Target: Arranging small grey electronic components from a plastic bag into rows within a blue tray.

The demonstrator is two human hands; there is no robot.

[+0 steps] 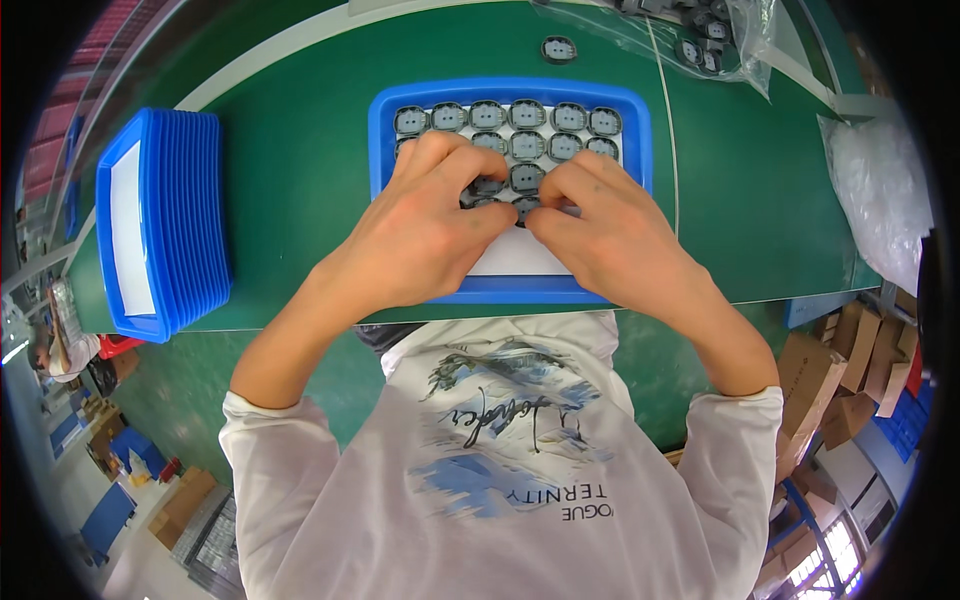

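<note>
Dark part: low in the blue tray [520, 88], between the hands [524, 209].
Left hand [420, 220]: over the tray, fingers curled at the parts; grasp hidden, cannot tell.
Right hand [612, 225]: over the tray, fingertips bent to the dark part; grip unclear.
In the way: both hands cover some of the tray's grey parts [527, 115].
Loose part [558, 49]: beyond the tray.
Clear bag [752, 40]: beyond, right of the tray.
Tray stack [190, 220]: left of the tray.

Bright light, black corners, bowed edges, lower-right glare
</note>
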